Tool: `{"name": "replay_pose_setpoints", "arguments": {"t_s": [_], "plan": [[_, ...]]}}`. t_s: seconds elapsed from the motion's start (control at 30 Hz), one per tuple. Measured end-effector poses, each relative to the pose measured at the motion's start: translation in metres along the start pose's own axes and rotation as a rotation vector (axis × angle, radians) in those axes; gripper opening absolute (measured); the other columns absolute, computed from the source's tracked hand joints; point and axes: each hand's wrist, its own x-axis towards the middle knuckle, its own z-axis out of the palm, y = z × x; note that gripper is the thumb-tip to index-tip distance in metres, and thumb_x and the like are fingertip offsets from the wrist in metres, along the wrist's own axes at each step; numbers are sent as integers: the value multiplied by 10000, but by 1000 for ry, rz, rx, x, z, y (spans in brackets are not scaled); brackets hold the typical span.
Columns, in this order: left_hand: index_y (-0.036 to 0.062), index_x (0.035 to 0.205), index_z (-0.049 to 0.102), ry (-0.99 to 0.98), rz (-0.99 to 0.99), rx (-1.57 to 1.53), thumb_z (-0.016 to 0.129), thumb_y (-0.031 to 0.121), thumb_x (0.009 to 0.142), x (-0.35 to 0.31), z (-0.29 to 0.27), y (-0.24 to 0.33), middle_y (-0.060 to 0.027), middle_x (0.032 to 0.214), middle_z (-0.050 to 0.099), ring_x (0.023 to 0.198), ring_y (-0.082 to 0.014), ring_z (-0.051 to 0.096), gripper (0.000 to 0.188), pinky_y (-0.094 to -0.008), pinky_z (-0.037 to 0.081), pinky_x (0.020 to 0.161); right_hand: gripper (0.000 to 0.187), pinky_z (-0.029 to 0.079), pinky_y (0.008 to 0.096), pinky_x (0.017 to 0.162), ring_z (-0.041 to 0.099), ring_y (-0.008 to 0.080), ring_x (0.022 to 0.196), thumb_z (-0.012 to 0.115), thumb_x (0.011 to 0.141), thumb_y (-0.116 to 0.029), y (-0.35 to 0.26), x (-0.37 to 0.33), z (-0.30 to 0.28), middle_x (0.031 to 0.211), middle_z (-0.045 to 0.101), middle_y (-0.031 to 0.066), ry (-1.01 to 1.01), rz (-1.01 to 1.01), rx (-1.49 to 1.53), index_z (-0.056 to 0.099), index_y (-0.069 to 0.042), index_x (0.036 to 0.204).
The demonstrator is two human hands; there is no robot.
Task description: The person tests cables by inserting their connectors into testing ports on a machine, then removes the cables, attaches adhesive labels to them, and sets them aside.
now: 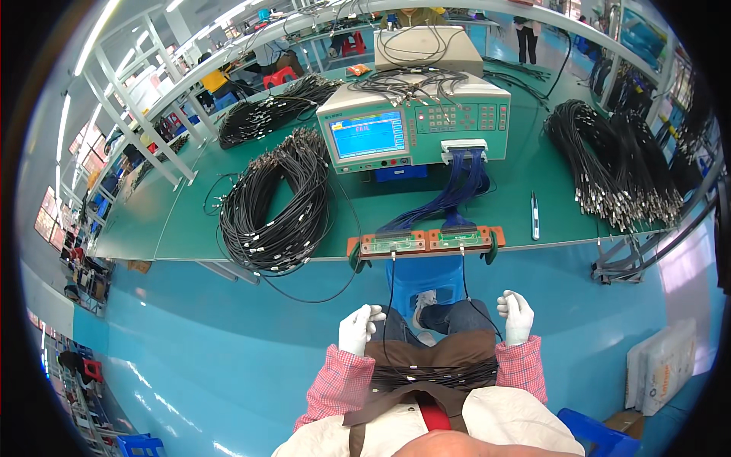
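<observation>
The left grip (361, 329) and right grip (515, 314) curl narrow — whether on anything, I can't tell — near black cables (391, 293) hanging from the test fixture (415, 245) at the tabletop (504, 206) edge, likely light and springy, best held by their plugs (394, 256).

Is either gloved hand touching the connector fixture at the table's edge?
No, the left hand and right hand both appear below the fixture in the head view, with a plain gap between.

Pinkish lettering on a blue instrument screen (369, 142), print on a white sack (656, 364)
</observation>
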Motion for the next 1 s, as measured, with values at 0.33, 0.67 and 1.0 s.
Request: {"name": "replay_pose_setpoints", "arguments": {"t_s": [0.33,0.67,1.0], "plan": [[-11,1149,546,-7,193,234,572,261,869,39,16,-14,-83,1021,622,681,-71,509,391,-202,418,623,295,454,223,583,546,89,626,547,868,-192,-28,-2,44,879,635,78,-226,-61,-312,581,20,1070],[-15,1166,530,-44,262,255,572,253,869,67,42,2,-53,964,612,607,-40,442,403,-188,373,533,357,466,318,724,625,272,823,525,862,-313,-32,21,83,870,647,150,-390,-167,-508,587,0,1022],[-21,985,622,-79,240,205,537,223,878,60,58,15,-31,655,592,485,-29,374,280,-184,295,456,279,443,293,575,577,181,582,489,869,-258,-28,9,80,691,622,87,-385,-80,-395,621,-13,852]]}}
